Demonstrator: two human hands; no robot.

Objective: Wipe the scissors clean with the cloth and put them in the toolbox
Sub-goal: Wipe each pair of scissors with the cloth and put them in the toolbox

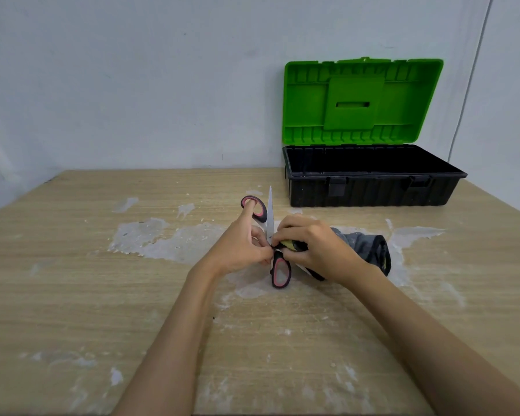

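Note:
Black-and-pink scissors (280, 270) lie spread wide at the middle of the table, one blade (270, 211) pointing away from me. My left hand (237, 250) holds them near the pivot, its index finger through the far handle loop (254, 208). The near handle loop sits below my hands. My right hand (309, 247) grips a dark grey cloth (370, 247) with a yellow patch and presses it against the scissors at the pivot. The second blade is mostly hidden under my right hand. The toolbox (373, 187) stands open at the back right, black base, green lid (362, 100) upright.
The wooden table (72, 265) is marked with white dried patches. A pale wall rises behind the table, and a thin cable (469, 85) runs down it at the right. The toolbox base looks dark inside.

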